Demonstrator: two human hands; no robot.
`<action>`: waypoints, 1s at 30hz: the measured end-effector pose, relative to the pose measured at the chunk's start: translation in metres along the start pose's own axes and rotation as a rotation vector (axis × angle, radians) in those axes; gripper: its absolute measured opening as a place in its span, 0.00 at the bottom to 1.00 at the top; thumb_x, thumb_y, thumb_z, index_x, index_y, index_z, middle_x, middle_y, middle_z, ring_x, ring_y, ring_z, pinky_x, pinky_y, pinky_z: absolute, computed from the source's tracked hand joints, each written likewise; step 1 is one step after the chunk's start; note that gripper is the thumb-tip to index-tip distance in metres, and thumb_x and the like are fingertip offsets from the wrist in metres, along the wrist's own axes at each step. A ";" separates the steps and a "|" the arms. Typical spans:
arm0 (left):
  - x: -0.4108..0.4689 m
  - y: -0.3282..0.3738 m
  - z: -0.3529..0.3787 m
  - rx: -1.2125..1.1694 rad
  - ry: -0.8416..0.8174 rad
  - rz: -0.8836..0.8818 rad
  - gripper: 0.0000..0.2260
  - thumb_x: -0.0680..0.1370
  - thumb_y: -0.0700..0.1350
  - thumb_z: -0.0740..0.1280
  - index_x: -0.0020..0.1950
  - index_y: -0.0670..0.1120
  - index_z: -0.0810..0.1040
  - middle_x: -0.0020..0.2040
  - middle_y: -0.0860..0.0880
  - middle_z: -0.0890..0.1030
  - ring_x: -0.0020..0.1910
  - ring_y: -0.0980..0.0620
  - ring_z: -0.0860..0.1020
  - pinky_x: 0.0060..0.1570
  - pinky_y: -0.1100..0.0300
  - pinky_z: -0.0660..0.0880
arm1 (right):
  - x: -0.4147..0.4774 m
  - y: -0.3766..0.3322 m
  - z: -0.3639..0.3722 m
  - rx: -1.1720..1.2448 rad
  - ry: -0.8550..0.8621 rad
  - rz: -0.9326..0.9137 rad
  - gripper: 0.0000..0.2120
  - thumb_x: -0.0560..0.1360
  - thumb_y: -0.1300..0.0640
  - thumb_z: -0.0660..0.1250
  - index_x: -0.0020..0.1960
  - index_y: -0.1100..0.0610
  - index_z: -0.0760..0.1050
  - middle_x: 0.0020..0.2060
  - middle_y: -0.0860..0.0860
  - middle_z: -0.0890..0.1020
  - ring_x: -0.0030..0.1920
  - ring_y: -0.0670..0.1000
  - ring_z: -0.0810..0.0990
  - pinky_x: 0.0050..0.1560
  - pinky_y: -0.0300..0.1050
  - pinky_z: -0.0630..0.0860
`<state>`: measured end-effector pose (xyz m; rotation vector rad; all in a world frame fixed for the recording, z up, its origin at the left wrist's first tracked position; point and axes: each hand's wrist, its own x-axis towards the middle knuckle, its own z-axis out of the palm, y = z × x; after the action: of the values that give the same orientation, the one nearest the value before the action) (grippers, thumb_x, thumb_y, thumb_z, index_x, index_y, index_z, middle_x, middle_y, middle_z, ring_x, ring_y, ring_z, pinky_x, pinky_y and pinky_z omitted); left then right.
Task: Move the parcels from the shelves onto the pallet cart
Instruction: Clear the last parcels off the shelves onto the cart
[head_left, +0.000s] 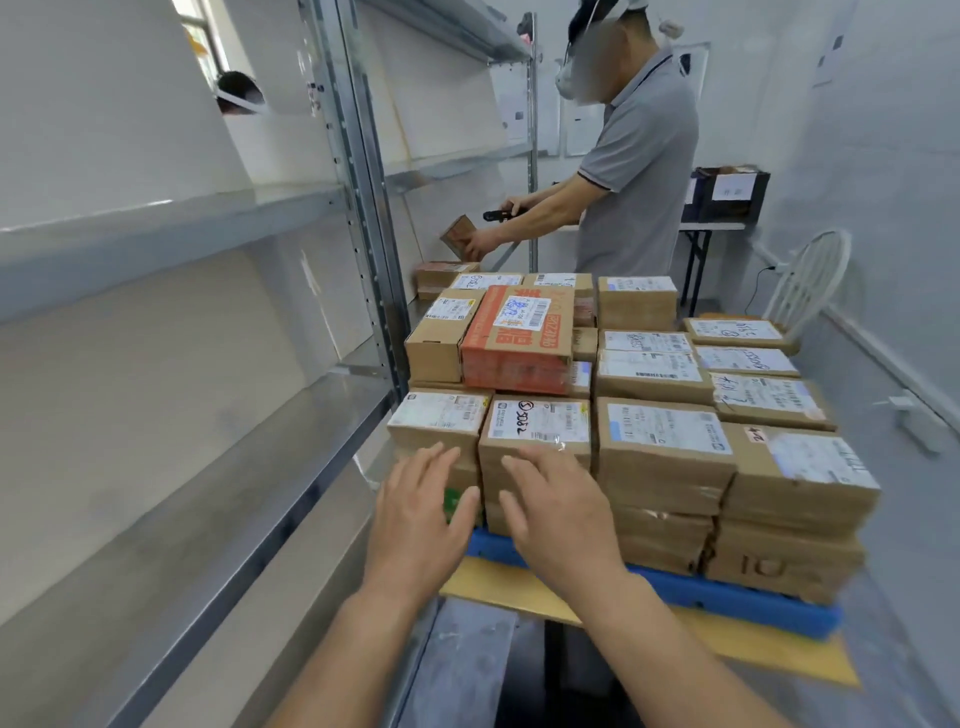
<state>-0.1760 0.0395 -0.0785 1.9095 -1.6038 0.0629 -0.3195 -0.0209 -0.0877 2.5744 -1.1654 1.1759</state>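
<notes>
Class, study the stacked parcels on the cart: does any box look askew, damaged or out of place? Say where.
The orange-red printed carton on top at the far left sits slightly skewed against the neat rows of brown cardboard parcels. A lower brown carton at the near side has a crumpled, torn-looking corner.

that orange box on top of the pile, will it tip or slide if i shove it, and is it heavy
The orange box looks like stiff cardboard with square edges, so it should hold its shape when lifted. It is broad and squat, so a shove would more likely slide it than tip it. Its weight cannot be told from here.
</notes>
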 end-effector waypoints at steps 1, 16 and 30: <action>-0.015 0.000 -0.002 0.021 -0.005 -0.029 0.31 0.72 0.61 0.50 0.67 0.45 0.73 0.66 0.48 0.74 0.66 0.46 0.69 0.67 0.51 0.64 | -0.011 -0.005 -0.003 0.015 -0.002 -0.015 0.12 0.66 0.58 0.71 0.49 0.59 0.81 0.45 0.55 0.81 0.43 0.57 0.81 0.38 0.50 0.80; -0.260 0.004 -0.081 0.437 0.038 -0.354 0.24 0.72 0.57 0.57 0.57 0.43 0.80 0.54 0.47 0.82 0.52 0.46 0.80 0.54 0.51 0.75 | -0.147 -0.136 -0.031 0.265 -0.057 -0.349 0.18 0.64 0.59 0.75 0.53 0.62 0.79 0.49 0.60 0.81 0.44 0.61 0.81 0.41 0.55 0.79; -0.422 -0.076 -0.199 0.448 0.211 -0.851 0.34 0.74 0.62 0.48 0.77 0.49 0.54 0.77 0.50 0.58 0.76 0.52 0.53 0.73 0.58 0.45 | -0.193 -0.344 -0.011 0.509 -0.160 -0.652 0.23 0.60 0.57 0.80 0.52 0.63 0.80 0.48 0.60 0.82 0.44 0.61 0.82 0.41 0.53 0.79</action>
<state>-0.1456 0.5082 -0.1311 2.6752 -0.5699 0.2685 -0.1762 0.3438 -0.1336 3.0683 0.0347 1.2118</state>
